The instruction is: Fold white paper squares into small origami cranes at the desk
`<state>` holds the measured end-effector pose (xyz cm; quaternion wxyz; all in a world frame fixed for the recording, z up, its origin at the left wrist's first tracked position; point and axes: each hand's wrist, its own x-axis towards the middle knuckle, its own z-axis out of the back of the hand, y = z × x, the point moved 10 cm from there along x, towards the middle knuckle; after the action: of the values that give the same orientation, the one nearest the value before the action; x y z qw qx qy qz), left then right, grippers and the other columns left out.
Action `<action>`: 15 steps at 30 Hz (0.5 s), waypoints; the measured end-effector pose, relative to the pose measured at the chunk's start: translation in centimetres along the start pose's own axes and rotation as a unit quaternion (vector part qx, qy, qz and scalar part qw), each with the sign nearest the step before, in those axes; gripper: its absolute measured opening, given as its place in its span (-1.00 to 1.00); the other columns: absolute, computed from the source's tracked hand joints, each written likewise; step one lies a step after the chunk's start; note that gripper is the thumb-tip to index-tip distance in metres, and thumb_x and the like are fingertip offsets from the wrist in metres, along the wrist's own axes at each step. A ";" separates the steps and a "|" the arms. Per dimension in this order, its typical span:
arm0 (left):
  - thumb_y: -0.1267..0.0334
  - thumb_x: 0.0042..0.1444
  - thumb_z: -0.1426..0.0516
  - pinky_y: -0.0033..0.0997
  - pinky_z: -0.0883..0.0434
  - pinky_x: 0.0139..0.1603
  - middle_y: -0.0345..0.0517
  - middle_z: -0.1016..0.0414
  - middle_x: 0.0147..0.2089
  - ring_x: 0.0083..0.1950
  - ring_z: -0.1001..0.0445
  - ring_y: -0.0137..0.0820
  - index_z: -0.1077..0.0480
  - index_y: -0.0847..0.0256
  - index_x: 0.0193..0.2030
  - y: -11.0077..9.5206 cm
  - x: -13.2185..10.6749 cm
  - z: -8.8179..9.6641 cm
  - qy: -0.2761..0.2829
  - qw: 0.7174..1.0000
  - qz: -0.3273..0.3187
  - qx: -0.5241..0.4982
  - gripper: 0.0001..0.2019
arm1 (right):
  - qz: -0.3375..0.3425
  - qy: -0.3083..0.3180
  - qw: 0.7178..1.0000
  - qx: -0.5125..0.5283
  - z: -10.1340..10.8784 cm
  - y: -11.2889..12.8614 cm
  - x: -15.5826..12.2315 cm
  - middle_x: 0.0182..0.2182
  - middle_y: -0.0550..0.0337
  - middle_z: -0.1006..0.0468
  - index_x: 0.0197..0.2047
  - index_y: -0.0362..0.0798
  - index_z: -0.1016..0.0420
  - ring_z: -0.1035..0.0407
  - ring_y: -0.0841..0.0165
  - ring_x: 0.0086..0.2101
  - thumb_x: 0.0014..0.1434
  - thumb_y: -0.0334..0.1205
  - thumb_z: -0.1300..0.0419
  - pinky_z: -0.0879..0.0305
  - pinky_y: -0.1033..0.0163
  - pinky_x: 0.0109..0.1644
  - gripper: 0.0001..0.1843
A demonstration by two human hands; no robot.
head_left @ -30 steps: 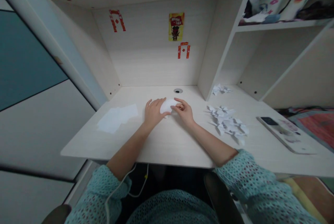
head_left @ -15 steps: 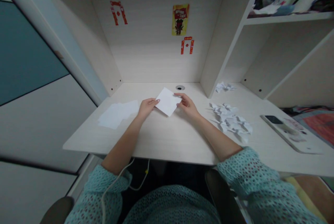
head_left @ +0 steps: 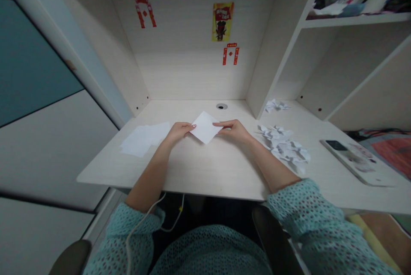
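Note:
A small white square of paper (head_left: 205, 128) is held corner-up, like a diamond, just above the middle of the desk. My left hand (head_left: 180, 132) pinches its left corner, thumb on top. At the right corner, my right hand (head_left: 234, 129) grips the paper between the thumb and fingers. To the left lies a spread stack of white paper sheets (head_left: 144, 138) on the desk. Several folded white paper pieces (head_left: 285, 144) are heaped right of my right forearm.
More folded paper (head_left: 278, 105) sits by the divider panel (head_left: 282, 44). A pale phone-shaped case or device (head_left: 356, 164) rests on the right of the desk (head_left: 212, 176). A round cable hole (head_left: 221, 106) is near the back wall. A white cable (head_left: 141, 226) hangs by my left sleeve.
Both hands still hold the paper, which has shifted slightly toward me. My right hand has turned flatter, its fingers now straighter across the right corner.

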<state>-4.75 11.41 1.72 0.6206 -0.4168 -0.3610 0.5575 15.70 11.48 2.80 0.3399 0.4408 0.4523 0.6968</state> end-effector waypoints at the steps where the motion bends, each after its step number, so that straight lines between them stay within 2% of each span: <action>1: -0.08 -0.14 -0.21 -0.50 -0.08 -0.55 -0.09 -0.51 -0.47 -0.54 -0.28 -0.50 -0.53 0.27 -0.39 -0.1 -0.1 -0.2 0.011 1.000 0.002 -0.002 -0.60 | -0.008 -0.003 1.000 0.012 0.0 -0.3 0.0 -0.20 0.06 -0.60 -0.17 -0.05 -0.58 -0.49 0.21 -0.25 -0.23 -0.11 -0.40 -0.35 0.04 -0.05 -0.52; 4: -0.05 -0.12 -0.21 -0.49 -0.07 -0.55 -0.06 -0.52 -0.45 -0.53 -0.31 -0.49 -0.52 0.26 -0.38 -0.6 -0.4 -0.7 0.036 0.999 0.006 -0.015 -0.64 | -0.034 -0.024 0.998 0.045 0.2 -1.2 0.1 -0.23 0.05 -0.61 -0.20 -0.06 -0.59 -0.49 0.21 -0.26 -0.27 -0.10 -0.41 -0.36 0.08 -0.08 -0.51; 8: -0.01 -0.11 -0.22 -0.50 -0.09 -0.54 -0.05 -0.51 -0.46 -0.50 -0.36 -0.48 -0.49 0.28 -0.38 -1.0 -0.6 -1.0 0.039 0.999 0.007 -0.035 -0.66 | -0.059 -0.070 0.994 0.056 0.9 -1.9 0.1 -0.26 0.05 -0.62 -0.25 -0.04 -0.61 -0.49 0.23 -0.26 -0.28 -0.09 -0.41 -0.36 0.17 -0.15 -0.56; 12: 0.02 -0.11 -0.23 -0.52 -0.14 -0.53 -0.03 -0.52 -0.45 -0.49 -0.40 -0.49 -0.47 0.27 -0.38 -0.1 -0.6 -1.6 0.060 0.996 0.026 -0.061 -0.68 | -0.077 -0.125 0.986 0.074 1.8 -2.5 0.0 -0.37 0.05 -0.63 -0.32 -0.07 -0.63 -0.48 0.29 -0.35 -0.22 -0.02 -0.37 -0.35 0.21 -0.23 -0.62; 15: -0.03 -0.10 -0.23 -0.51 -0.24 -0.46 0.04 -0.56 -0.34 -0.40 -0.48 -0.42 -0.47 0.27 -0.33 0.7 -0.4 -2.2 0.072 0.992 0.052 -0.091 -0.64 | -0.087 -0.175 0.978 0.077 2.3 -2.9 -0.2 -0.43 0.06 -0.62 -0.36 -0.09 -0.63 -0.45 0.33 -0.40 -0.19 0.00 -0.35 -0.33 0.24 -0.28 -0.63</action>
<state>-3.11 10.76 0.23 0.5748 -0.5287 -0.3421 0.5225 18.13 13.09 0.46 0.4383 0.5393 0.4747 0.5401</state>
